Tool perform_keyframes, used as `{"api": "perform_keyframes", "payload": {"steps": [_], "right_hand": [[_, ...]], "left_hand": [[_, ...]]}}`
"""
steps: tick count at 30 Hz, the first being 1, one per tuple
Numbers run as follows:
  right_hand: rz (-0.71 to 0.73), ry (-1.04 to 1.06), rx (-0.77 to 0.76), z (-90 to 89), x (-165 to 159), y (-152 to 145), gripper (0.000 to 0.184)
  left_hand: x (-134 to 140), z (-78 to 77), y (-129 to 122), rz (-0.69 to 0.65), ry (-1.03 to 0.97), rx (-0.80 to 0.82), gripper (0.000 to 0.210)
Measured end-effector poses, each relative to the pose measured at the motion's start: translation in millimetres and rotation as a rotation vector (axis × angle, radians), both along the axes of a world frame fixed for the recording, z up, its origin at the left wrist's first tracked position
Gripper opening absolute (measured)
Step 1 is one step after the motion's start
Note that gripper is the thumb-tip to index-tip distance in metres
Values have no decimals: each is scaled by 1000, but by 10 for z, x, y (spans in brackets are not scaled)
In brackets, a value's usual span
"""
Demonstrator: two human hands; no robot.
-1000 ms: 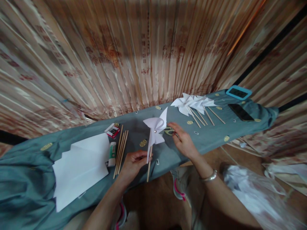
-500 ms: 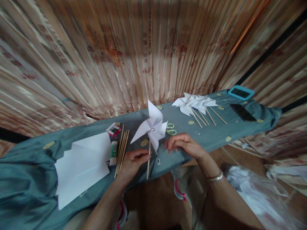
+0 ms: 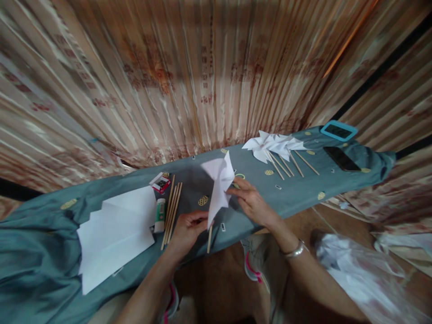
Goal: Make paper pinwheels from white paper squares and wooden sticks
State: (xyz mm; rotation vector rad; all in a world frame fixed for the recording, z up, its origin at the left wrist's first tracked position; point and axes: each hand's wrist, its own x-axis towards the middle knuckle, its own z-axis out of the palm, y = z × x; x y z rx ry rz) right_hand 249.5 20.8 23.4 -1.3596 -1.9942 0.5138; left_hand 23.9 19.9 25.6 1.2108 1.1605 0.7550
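Observation:
A white paper pinwheel [image 3: 220,182] stands upright on a thin wooden stick in front of me. My left hand [image 3: 189,230] pinches that stick below the blades, thumb and fingers closed on it. One blade hangs down in front of the stick near the fingertips and hides part of it. From the right, my right hand [image 3: 252,203] reaches to the pinwheel with fingers stretched out. Its fingertips are at the edge of the paper blades; whether they grip cannot be made out. Behind them, green-handled scissors [image 3: 240,176] are mostly covered.
On the green cloth [image 3: 249,225] at left lie white paper sheets [image 3: 118,229], a glue stick [image 3: 159,215], several wooden sticks [image 3: 173,211] and a small red-and-white box [image 3: 160,183]. Finished pinwheels [image 3: 275,146], a phone [image 3: 341,159] and a blue-framed device [image 3: 339,130] lie at right.
My right hand has moved left to the blades and its fingers have straightened. The blades have turned and now show a narrower shape. My left hand stays on the stick.

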Motion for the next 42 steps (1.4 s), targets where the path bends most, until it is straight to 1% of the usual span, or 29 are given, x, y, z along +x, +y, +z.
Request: {"api": "perform_keyframes", "payload": {"steps": [2,3,4,7,9,11,13,14,15,16,17,18,20,21,23,25,27,28,29,31,33,35,36,38,39,40,42], "right_hand": [[219,126,-181,41,18,-10,40],[285,191,-267,68,33,-14,37],[316,252,-341,96,52,-16,34],[304,415,-467,156,131,-8,28],[227,502,-483,154,190,11,25],[68,558,-403,121,235,33,24],[-141,553,-228,74,248,49,24],[-235,518,-126,51,240,52,25],[-303,462,-33,30,222,52,27],[-333,388,41,11,198,50,31],[-328,306,93,-7,168,46,37],[-299,228,127,-22,136,41,45],[-220,109,147,-44,73,29,56],[-185,70,138,-47,46,21,58],[-89,46,84,-26,2,-1,56],[90,98,-39,32,-27,-32,48],[286,213,-219,114,-38,-68,38],[353,276,-313,157,-35,-85,34],[392,335,-396,196,-23,-99,31],[405,447,-499,252,21,-113,28],[335,563,-503,266,85,-105,26],[175,643,-400,241,141,-80,24],[69,639,-319,218,158,-64,24],[-123,527,-131,165,162,-36,29],[-184,435,-46,136,151,-26,35],[-217,335,20,108,134,-20,41],[-217,158,88,48,97,-14,53]], "left_hand": [[-5,-9,8,8,5,9,22],[-4,-13,11,9,3,7,23],[-2,-16,14,10,-2,0,24],[12,-23,21,35,-8,-33,26],[16,-25,26,37,-11,-48,27],[11,-28,28,21,-13,-46,26],[0,-32,24,-4,-5,-27,24],[-6,-35,20,-15,0,-15,23],[-11,-39,16,-25,7,-5,22],[-14,-44,12,-34,13,3,21],[-15,-50,8,-41,20,7,21],[-13,-56,5,-47,26,9,21],[-7,-66,4,-51,33,9,22],[-4,-68,5,-46,33,9,23],[1,-66,9,-22,30,14,24],[0,-52,12,9,17,27,24],[-4,-30,14,12,6,37,22],[-7,-19,14,9,3,41,21],[-10,-11,14,2,4,40,20],[-14,-5,16,5,2,36,18],[-17,-13,17,19,-9,36,18],[-17,-24,17,19,-17,34,18],[-17,-29,16,16,-16,32,18],[-15,-29,10,1,-5,23,18],[-13,-25,6,-10,0,20,18],[-10,-18,2,-22,4,17,19],[-3,1,-5,-45,7,11,19]]}}
